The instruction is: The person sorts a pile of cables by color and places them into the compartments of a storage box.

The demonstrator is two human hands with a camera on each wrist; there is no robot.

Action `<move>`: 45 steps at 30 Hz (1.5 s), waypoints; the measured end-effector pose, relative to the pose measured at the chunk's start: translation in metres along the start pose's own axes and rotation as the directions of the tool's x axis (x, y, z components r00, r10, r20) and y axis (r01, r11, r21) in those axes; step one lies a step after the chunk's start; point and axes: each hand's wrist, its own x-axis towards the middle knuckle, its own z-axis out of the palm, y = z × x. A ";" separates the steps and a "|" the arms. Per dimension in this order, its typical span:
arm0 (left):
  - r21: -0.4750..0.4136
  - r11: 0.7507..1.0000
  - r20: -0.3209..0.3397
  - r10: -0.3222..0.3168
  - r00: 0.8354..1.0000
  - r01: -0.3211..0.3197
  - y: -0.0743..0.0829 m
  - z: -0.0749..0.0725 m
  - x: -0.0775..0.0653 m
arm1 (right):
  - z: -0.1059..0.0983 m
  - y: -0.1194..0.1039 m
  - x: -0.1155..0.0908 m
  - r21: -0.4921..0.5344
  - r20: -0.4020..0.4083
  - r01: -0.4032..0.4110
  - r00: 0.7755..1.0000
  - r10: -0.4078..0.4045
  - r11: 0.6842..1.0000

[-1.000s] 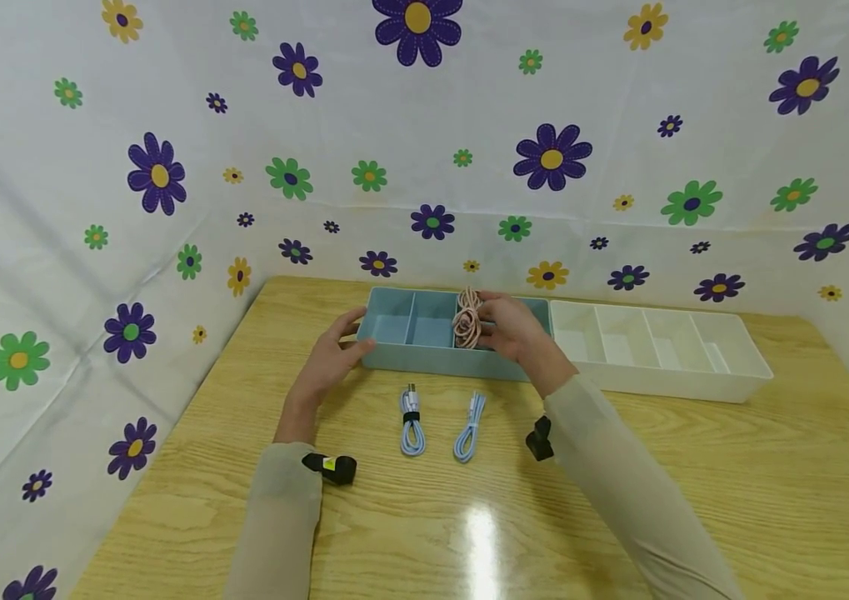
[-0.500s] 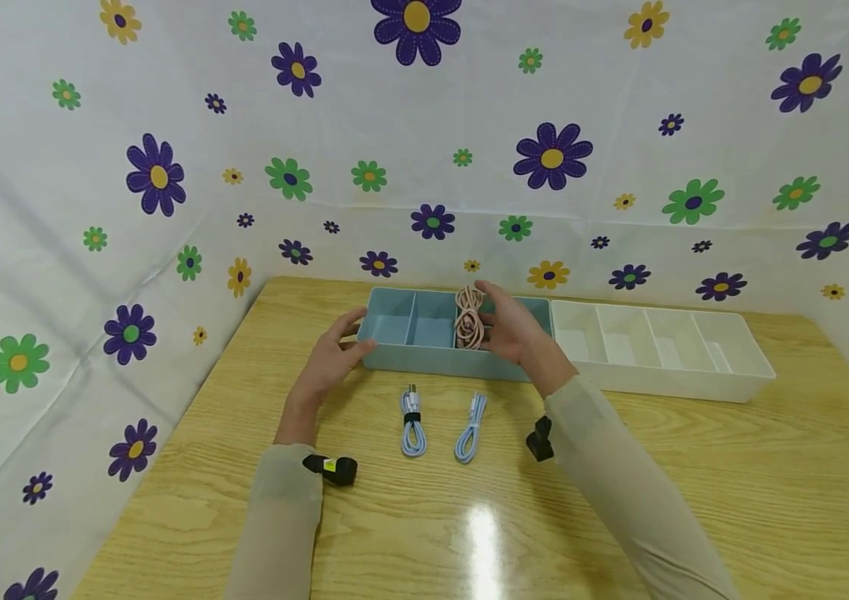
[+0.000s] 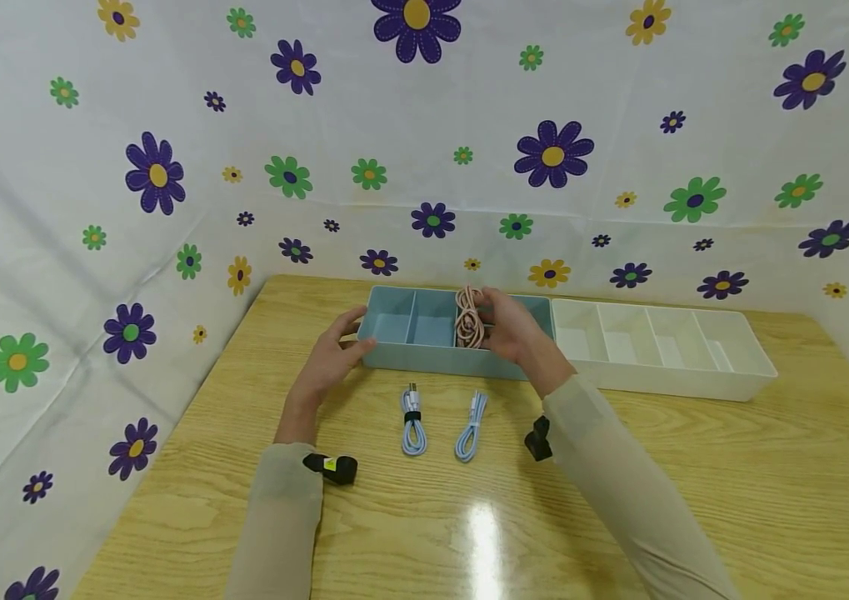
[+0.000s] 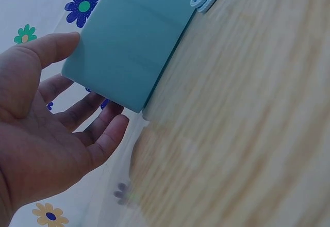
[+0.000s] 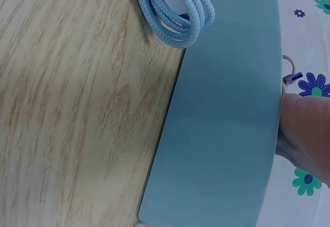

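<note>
A long blue divided box (image 3: 424,358) lies at the back of the wooden table. My left hand (image 3: 332,357) rests at its left end, thumb on the front corner and relaxed fingers beside the end wall. In the left wrist view that hand (image 4: 56,108) shows the thumb tip at the rim. A coiled pink cable (image 3: 469,321) fills the compartment right of the middle, a little above the rim. My right hand (image 3: 517,333) holds it from the right, some fingers hidden inside the box. In the right wrist view the cable's plug (image 5: 293,78) pokes above the wall.
A cream divided box (image 3: 664,379) continues the row on the right, end to end with the blue one. Two light blue coiled cables lie in front, one with a black strap (image 3: 412,417), the other (image 3: 471,429) with a pale tie. Flowered cloth (image 3: 589,200) hangs behind.
My right fingers lift at the pink cable's far end, then come down again. The cable shifts slightly within its compartment. My left hand and the boxes stay in place.
</note>
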 end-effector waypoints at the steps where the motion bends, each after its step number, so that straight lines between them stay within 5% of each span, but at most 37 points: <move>1: -0.001 1.000 -0.001 -0.002 1.000 0.002 0.000 0.000 0.000 | 0.000 0.000 -0.001 -0.008 0.001 0.001 1.000 -0.001 1.000; 45: 0.010 1.000 -0.001 -0.008 1.000 0.008 0.002 0.000 -0.001 | 0.007 -0.008 0.003 -0.148 -0.055 -0.145 0.989 0.139 0.978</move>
